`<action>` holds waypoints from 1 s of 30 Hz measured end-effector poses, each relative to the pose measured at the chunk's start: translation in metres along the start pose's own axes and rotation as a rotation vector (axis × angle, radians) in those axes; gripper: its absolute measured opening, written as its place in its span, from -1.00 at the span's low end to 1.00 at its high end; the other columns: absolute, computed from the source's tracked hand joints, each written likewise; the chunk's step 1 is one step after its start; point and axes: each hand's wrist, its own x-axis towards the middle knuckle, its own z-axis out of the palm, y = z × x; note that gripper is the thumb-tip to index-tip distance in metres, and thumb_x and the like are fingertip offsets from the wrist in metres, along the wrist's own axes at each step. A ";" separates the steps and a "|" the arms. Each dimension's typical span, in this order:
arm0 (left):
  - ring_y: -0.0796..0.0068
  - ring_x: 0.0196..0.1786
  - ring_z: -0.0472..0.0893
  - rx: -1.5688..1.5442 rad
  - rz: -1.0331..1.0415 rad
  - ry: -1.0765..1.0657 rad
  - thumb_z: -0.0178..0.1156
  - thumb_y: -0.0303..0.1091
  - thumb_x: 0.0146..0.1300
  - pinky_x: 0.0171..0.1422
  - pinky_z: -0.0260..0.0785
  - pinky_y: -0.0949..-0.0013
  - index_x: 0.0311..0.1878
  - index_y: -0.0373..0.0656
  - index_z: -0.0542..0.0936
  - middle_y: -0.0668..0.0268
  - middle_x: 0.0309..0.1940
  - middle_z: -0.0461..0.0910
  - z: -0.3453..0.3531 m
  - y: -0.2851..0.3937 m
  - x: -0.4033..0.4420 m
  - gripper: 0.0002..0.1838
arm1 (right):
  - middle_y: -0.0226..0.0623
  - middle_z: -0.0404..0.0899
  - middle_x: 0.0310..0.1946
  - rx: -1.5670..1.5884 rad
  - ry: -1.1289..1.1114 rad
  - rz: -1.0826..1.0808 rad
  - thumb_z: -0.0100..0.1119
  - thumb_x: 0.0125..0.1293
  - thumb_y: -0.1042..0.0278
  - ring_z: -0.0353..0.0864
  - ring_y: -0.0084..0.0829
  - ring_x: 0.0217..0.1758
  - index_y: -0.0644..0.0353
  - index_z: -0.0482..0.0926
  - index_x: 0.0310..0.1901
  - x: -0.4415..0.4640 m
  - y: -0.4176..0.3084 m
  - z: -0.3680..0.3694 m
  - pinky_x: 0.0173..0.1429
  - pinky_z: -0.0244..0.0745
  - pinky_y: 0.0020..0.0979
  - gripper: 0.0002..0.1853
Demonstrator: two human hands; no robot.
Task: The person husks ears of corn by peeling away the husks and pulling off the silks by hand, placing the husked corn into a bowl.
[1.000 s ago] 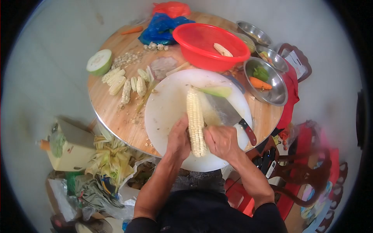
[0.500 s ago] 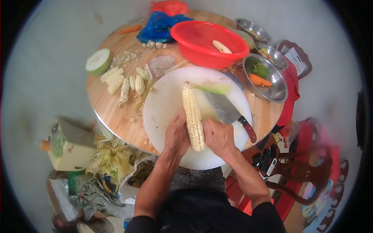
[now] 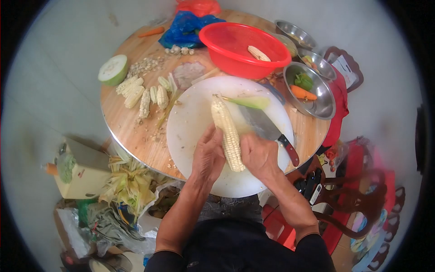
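A pale, husked corn cob (image 3: 226, 131) is held over the round white cutting board (image 3: 190, 113), its tip pointing away from me and slightly left. My left hand (image 3: 210, 154) grips it along the left side, thumb on the kernels. Closed fingers of my right hand (image 3: 259, 155) press against its lower right side. Behind my right hand lies a cleaver (image 3: 260, 123) with a dark red handle, flat on the board. A green husk leaf (image 3: 248, 102) rests by the cob's tip, partly across the blade.
A red basin (image 3: 240, 63) holding a small cob stands behind the board. Metal bowls (image 3: 324, 106) are at the right, one with a carrot. Several small cobs (image 3: 133, 95) and a cut green gourd (image 3: 113, 70) lie left. Stripped husks (image 3: 131, 186) are piled below the table's left edge.
The cob has tilted, its tip shifting left and its lower end right. Both hands have stayed on it, with the right hand moving slightly.
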 end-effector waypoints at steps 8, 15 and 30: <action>0.27 0.09 0.62 -0.080 -0.077 -0.066 0.19 -0.03 0.49 0.35 0.45 0.09 0.30 -0.21 0.42 0.20 0.03 0.60 -0.017 0.002 0.009 -0.48 | 0.02 0.54 -0.52 0.413 -0.121 0.293 0.13 0.45 0.27 0.61 0.09 -0.47 0.21 0.53 -0.36 -0.005 0.004 -0.025 -0.39 0.45 -0.04 -0.77; 0.24 0.04 0.63 -0.035 -0.161 -0.057 0.05 0.03 0.55 0.28 0.50 0.10 0.27 -0.22 0.46 0.14 0.02 0.59 -0.011 0.001 0.006 -0.49 | -0.11 0.40 -0.65 0.357 0.013 0.162 0.10 0.51 0.37 0.35 -0.47 -0.58 0.30 0.45 -0.35 -0.012 0.008 0.004 -0.46 0.31 -0.34 -0.75; 0.39 -0.09 0.64 0.133 -0.194 0.061 -0.07 0.10 0.58 -0.04 0.57 0.24 0.19 -0.22 0.51 0.19 -0.06 0.63 -0.005 -0.003 -0.006 -0.47 | 0.06 0.53 -0.52 0.369 0.005 0.251 0.09 0.50 0.23 0.64 0.05 -0.41 0.29 0.54 -0.27 0.029 0.002 -0.006 -0.33 0.46 -0.09 -0.73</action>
